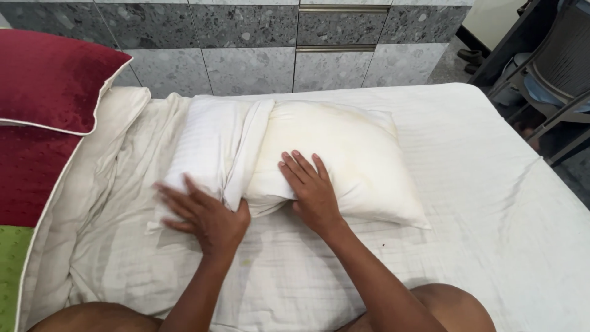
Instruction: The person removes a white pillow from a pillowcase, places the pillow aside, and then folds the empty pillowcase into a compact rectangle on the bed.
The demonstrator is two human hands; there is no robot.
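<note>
Pillow (pixel 344 163), one, cream and faintly yellowed, lies across the middle of a white bed (pixel 491 203). Its left end sits partly inside one white striped case (pixel 206 144), whose bunched opening wraps that end. Two bare hands work on it. Left hand (pixel 206 215) lies on the case's lower edge, fingers spread, thumb pinching the fold where case meets pillow. Right hand (pixel 310 187) rests flat and open on the pillow, fingers splayed, gripping nothing. One dark red cushion (pixel 52 80) leans at the upper left, cut off by the frame. One crumpled cream quilt (pixel 92 184) runs down the left side. One chair (pixel 553 80) at upper right is only partly visible.
</note>
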